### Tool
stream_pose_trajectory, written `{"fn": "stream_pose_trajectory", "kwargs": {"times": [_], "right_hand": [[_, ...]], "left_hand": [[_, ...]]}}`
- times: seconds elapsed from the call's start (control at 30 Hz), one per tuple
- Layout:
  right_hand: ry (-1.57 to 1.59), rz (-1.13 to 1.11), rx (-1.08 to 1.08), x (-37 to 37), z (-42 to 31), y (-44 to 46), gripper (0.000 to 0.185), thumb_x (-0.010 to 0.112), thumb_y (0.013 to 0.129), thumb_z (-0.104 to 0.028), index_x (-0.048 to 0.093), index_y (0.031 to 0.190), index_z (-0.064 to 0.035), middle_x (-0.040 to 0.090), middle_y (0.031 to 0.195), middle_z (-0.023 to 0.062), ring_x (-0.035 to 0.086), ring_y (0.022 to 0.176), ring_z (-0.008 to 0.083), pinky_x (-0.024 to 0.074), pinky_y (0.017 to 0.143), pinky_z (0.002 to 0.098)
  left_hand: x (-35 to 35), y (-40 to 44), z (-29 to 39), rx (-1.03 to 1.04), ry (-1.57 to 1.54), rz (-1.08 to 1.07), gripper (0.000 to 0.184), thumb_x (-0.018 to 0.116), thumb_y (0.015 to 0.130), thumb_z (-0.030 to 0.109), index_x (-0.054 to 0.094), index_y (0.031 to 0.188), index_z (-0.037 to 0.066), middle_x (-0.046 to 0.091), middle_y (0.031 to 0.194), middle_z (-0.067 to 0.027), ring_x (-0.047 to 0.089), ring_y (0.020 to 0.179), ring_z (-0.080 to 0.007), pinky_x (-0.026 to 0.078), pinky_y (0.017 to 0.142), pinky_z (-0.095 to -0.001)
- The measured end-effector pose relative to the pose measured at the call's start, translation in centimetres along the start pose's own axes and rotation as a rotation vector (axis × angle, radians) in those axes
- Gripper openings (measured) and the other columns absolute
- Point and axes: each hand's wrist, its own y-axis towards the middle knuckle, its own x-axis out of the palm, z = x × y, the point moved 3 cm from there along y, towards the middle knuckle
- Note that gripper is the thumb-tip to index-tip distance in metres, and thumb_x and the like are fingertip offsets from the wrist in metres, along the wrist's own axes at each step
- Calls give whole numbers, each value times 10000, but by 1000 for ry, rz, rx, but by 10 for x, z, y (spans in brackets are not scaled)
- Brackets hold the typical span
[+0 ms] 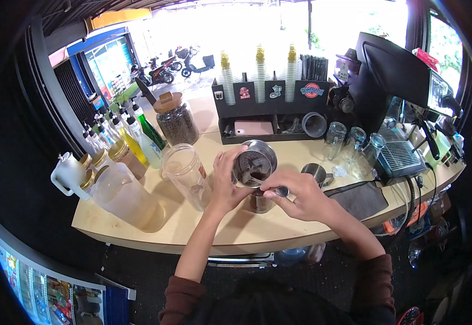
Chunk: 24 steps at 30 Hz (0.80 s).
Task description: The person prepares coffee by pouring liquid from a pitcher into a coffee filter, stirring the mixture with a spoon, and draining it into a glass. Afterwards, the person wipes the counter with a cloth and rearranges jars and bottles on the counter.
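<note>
Metal cup (247, 162): above the middle of the pale worktop (279, 227), with mouth tipped toward the near side; with dark contents (259, 164) inside, too unclear to tell wet from dry.
Left hand (226, 179): in a clamped grip around the left side of the metal cup, with thumb low and fingers toward the far rim.
Right hand (301, 195): in a pinched grip, with fingertips together on a slim spoon (257, 181) reaching into the cup mouth.
Glass (261, 203): directly below the metal cup, upright, with something brown inside; cannot tell whether touching the cup.
Careful spooning: best done with the left grip firm, the tilt gentle and the spoon close to the cup wall, in small strokes, to avoid spilling or knocking the glass.
Left of the hands: a clear plastic jar (187, 179), then a jug of amber liquid (125, 197).
Right of the hands: a small steel pitcher (314, 172) and a dark cloth (358, 200).
Far side: a black cup rack (274, 111), with stacked plastic cups.
</note>
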Motion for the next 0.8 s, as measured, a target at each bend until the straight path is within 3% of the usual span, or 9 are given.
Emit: {"fn": "stream_pose_trajectory", "kwargs": {"times": [0.33,0.4,0.63,0.7,0.8], "right_hand": [[10,-3,63,-6,13,-4,150,621,866,-115,596,972,-13,622,867,141,626,792,310,491,696,370],[-39,17,25,-2,12,-1,92,611,859,-29,610,948,-9,637,868,113,643,781,247,502,699,329],[35,49,105,-7,18,-2,119,561,901,-89,615,972,-10,624,831,119,622,748,208,490,686,312],[50,-45,196,-11,24,-4,155,557,900,-114,596,974,17,632,859,159,632,807,283,488,725,358],[148,-23,363,-15,25,-2,174,537,910,-124,599,979,23,639,872,159,638,797,261,491,721,346]], "left_hand": [[-2,2,6,18,33,-56,845,841,565,218,436,1302,141,514,1292,-52,469,1232,-245,156,1111,-491],[-1,2,8,14,36,-82,852,843,562,216,433,1305,143,513,1292,-52,465,1235,-243,150,1113,-489],[0,4,8,22,45,-113,848,831,560,192,433,1307,153,514,1293,-50,458,1240,-240,141,1118,-489],[-1,5,8,33,51,-108,846,828,559,189,435,1307,154,516,1292,-49,460,1237,-237,141,1119,-490],[-1,4,7,26,68,-126,843,826,554,190,443,1303,152,523,1283,-47,469,1226,-232,141,1121,-486]]}}
